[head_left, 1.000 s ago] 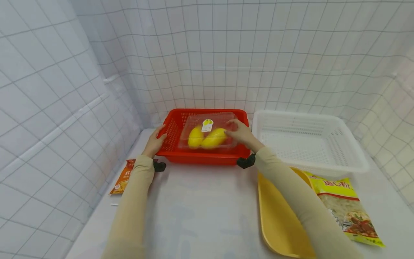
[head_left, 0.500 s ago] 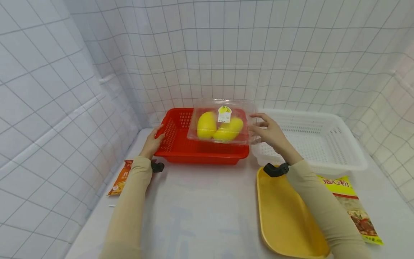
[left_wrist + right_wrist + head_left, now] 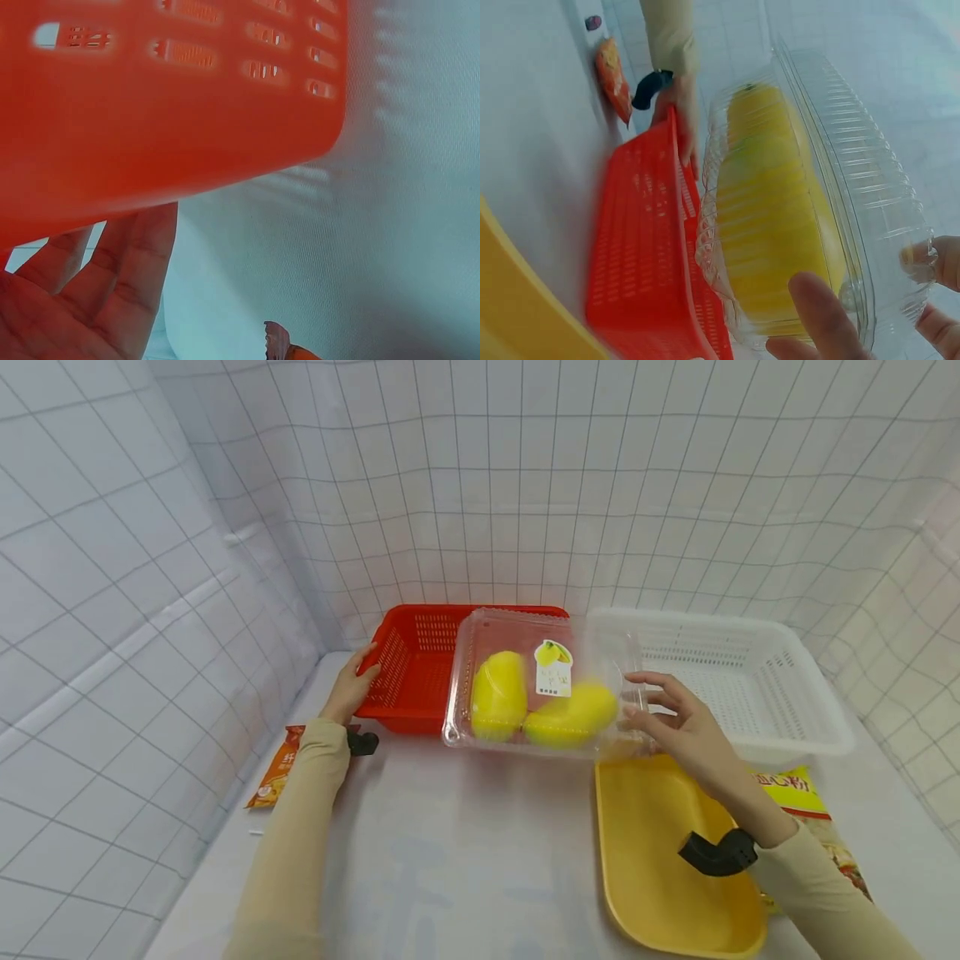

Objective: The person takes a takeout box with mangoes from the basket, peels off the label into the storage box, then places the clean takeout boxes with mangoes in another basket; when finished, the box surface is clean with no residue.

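Note:
A clear plastic clamshell box [image 3: 517, 631] with two yellow mangoes [image 3: 499, 693] inside and a white label on its lid is in the air, over the right front part of the red basket [image 3: 401, 724]. My right hand [image 3: 686, 727] grips the box by its right end, thumb and fingers on opposite sides, as the right wrist view shows. At the basket's left end, my left hand [image 3: 348, 689] holds the rim. In the left wrist view its fingers [image 3: 139, 262] lie against the outside of the red wall, partly hidden behind it.
A white basket [image 3: 817, 727] stands at the back right. Before it lies a yellow tray [image 3: 637, 860], with a yellow food packet [image 3: 795, 793] partly behind my right forearm. An orange snack bag [image 3: 276, 772] lies by my left forearm. White gridded sheets rise behind and at both sides.
My right hand has lifted the clamshell box out of the red basket and carried it right and towards me. The left hand has stayed on the basket's rim.

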The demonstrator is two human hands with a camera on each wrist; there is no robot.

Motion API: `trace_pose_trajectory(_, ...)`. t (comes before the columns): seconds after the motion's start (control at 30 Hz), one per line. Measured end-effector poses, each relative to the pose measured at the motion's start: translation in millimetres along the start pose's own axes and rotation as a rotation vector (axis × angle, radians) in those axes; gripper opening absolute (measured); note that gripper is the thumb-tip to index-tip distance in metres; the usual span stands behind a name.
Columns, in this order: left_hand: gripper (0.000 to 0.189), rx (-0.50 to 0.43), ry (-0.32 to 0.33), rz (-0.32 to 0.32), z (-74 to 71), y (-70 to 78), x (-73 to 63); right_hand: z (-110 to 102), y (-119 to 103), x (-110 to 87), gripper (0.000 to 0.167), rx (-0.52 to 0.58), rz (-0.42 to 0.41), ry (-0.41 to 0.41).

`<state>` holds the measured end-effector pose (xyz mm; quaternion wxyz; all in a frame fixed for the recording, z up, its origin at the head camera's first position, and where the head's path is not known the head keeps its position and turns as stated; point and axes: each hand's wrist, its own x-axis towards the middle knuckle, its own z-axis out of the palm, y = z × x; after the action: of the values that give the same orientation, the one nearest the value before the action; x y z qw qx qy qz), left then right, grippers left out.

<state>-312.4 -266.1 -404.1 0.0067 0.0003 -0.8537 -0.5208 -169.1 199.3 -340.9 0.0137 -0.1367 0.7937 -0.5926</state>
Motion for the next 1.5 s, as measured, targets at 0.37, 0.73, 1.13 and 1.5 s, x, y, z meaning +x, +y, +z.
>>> trace_pose_trajectory(0.37,0.054,-0.002,0.006,-0.001,1.4,-0.9,1.5,37,17,-47.3,0.044,0.143,0.055,-0.097)
trace_pose_trajectory(0.73,0.054,-0.007,0.004,-0.013,0.3,0.0,1.9,71,40,-54.5,0.04,0.03,0.061,-0.213)
trace_pose_trajectory(1.13,0.054,-0.02,0.006,-0.057,2.3,-2.6,0.9,96,43,-48.5,0.047,-0.085,0.054,-0.245)
trace_pose_trajectory(1.5,0.053,-0.031,0.042,-0.02,1.7,-0.5,2.6,102,38,-51.4,0.056,-0.369,0.021,-0.248)
